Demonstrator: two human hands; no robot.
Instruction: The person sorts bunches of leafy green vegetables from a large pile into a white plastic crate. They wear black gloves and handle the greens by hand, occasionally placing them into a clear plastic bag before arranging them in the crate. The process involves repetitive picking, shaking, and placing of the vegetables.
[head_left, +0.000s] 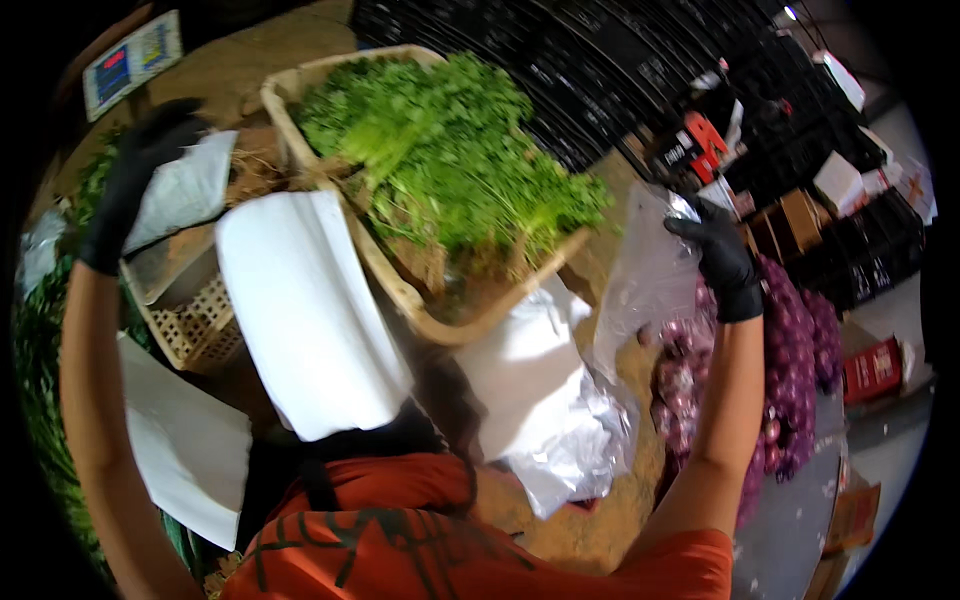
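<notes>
My right hand, in a black glove, pinches the top of a clear plastic bag that hangs down to its left. At the upper left my left hand, also black-gloved, is beside a pale plastic-like packet. Motion smears its fingers, so I cannot make out their grip. Between my arms a cream plastic crate holds leafy green herbs with their roots on. A thick white sheet lies in front of it.
A stack of white sheets and clear bags lies near me. Netted purple onions sit at the right. A latticed crate and a digital display are at the left. Black crates stand behind, and cardboard boxes at the far right.
</notes>
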